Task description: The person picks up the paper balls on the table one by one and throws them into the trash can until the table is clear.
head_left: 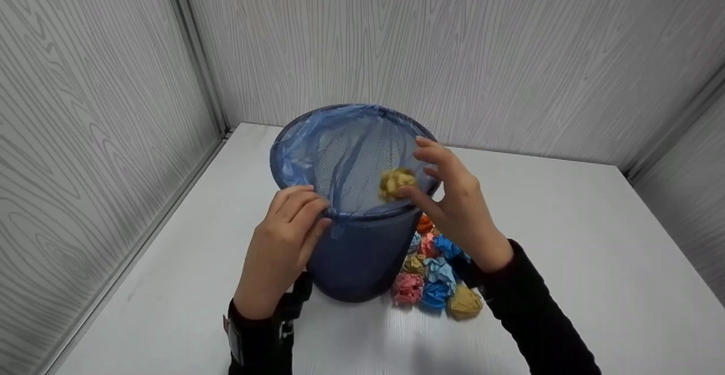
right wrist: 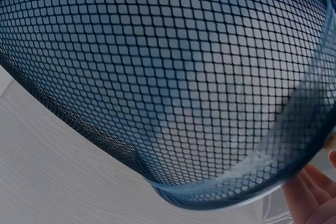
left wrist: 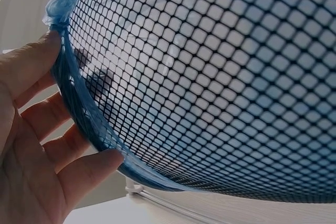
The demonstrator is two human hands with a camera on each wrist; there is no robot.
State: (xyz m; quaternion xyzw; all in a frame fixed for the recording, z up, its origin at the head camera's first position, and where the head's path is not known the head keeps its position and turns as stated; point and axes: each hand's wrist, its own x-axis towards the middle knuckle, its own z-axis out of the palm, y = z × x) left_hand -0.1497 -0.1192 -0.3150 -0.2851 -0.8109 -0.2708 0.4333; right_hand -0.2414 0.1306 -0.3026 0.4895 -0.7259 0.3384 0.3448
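A dark blue mesh wastebasket (head_left: 354, 261), lined with a translucent blue bag (head_left: 300, 151), tilts toward me in the head view. My left hand (head_left: 277, 250) holds its near rim, where the bag folds over; the left wrist view shows the thumb and fingers (left wrist: 39, 119) around that rim. Over the basket's mouth is a crumpled yellow paper ball (head_left: 393, 183), blurred, just beside my right thumb tip. The right hand (head_left: 461, 205) has its fingers spread apart at the right rim. Part of it (right wrist: 315, 198) shows beyond the mesh in the right wrist view.
Crumpled paper balls in pink (head_left: 408, 288), blue (head_left: 435, 295), light blue (head_left: 440, 271) and tan (head_left: 464, 302) lie clustered right of the basket on a white table (head_left: 566, 261). Wood-grain panels (head_left: 425, 52) enclose the table at the back and sides.
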